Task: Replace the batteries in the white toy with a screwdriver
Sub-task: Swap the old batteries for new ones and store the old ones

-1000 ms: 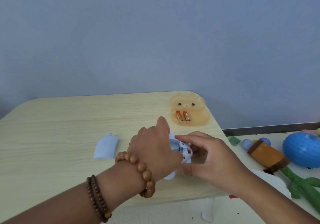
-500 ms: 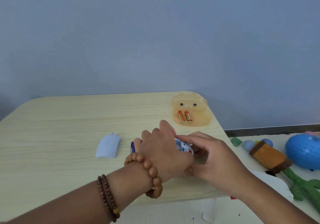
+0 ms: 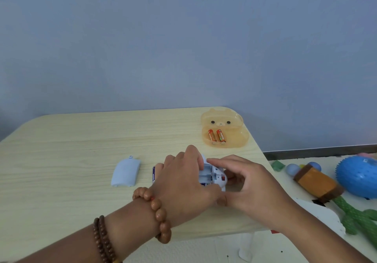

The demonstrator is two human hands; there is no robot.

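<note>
White toy (image 3: 217, 178) (bay upward) between left hand (image 3: 183, 183) and right hand (image 3: 252, 185), each grip curled around it.

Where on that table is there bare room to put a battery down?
Bare wood lies left of the battery cover to the table edge, and along the far edge between the cover and the bear case. It is crowded near the right edge, where the left hand and right hand hold the white toy.

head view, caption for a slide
Left hand and right hand hold the open white toy; its cover lies on the table, two orange batteries in the bear case.
</note>
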